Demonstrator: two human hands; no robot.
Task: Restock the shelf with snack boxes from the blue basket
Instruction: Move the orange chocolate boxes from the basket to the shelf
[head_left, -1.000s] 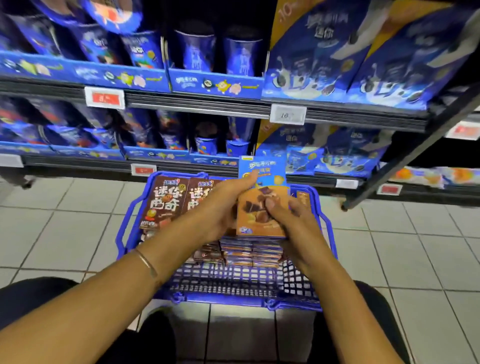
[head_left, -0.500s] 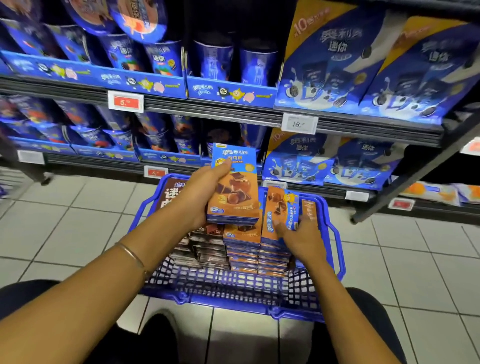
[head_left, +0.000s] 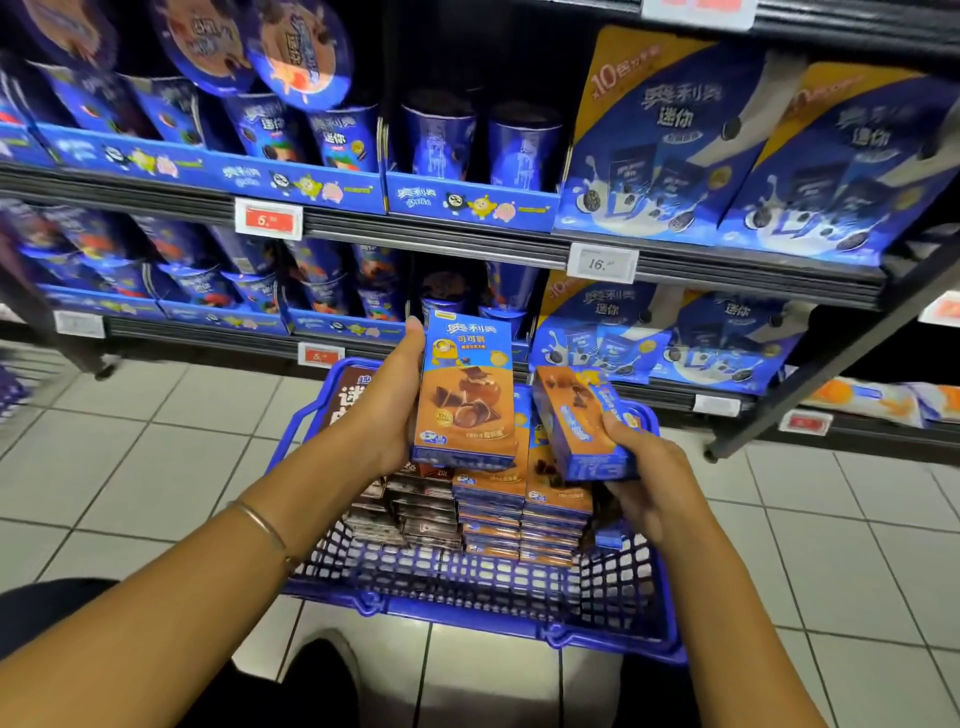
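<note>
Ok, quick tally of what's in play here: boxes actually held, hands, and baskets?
Orange boxes held: 2, the upright box and the tilted box
Hands: 2, the left hand and the right hand, each gripping one box
Blue basket: 1
Total: 5

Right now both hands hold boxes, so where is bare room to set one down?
Bare: floor tiles left of the blue basket; the dark gap above the two cups on the upper shelf. Crowded: box stacks filling the basket, big bags on the right, cup rows on the left.
</note>
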